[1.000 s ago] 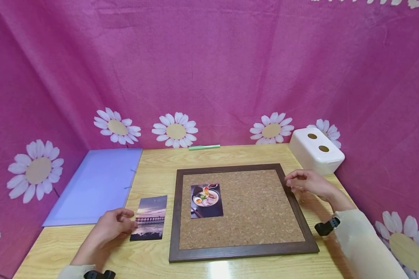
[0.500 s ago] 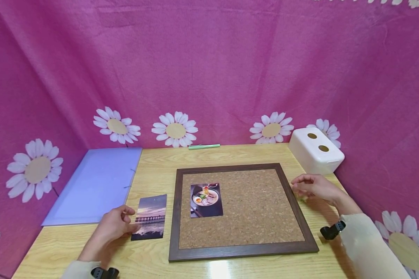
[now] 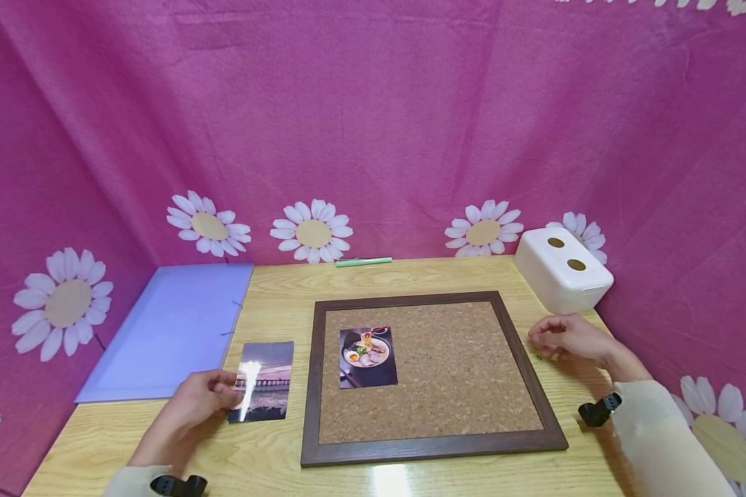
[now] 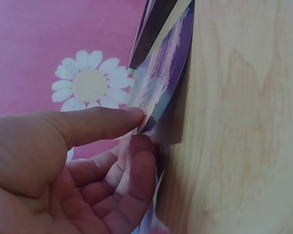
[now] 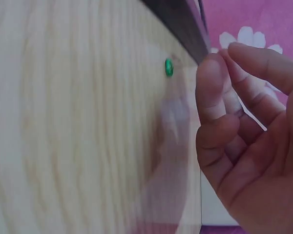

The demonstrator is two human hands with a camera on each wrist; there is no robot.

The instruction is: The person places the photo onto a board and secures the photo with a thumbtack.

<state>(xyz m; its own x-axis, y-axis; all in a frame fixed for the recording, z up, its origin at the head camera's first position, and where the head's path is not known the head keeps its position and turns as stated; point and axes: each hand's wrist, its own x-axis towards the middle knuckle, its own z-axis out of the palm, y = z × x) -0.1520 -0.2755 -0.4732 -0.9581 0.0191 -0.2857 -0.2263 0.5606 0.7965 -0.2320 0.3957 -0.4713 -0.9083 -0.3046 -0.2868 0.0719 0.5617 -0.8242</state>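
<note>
My left hand (image 3: 202,400) pinches the left edge of a photo print (image 3: 272,373) of a pier under a purple sky. In the left wrist view the print (image 4: 166,68) bows up off the wood, its edge between thumb and finger. Right of it lies a corkboard (image 3: 447,373) in a dark frame, with a photo of a ramen bowl (image 3: 368,357) on its left part. Beyond the board's right side, my right hand (image 3: 572,338) hovers low with loosely bent fingers, nothing seen between them. A small shiny green piece (image 5: 169,67) rests on the table near its fingertips.
A translucent blue folder (image 3: 174,324) lies at the left. At the back edge is a green pen (image 3: 363,262). A white box with two round holes (image 3: 562,269) stands back right. Pink flowered cloth (image 3: 373,138) hangs around the table.
The left hand has taken hold of the pier photo, which has tilted up and shifted slightly left, now catching glare. My right hand has moved right, away from the board's frame.
</note>
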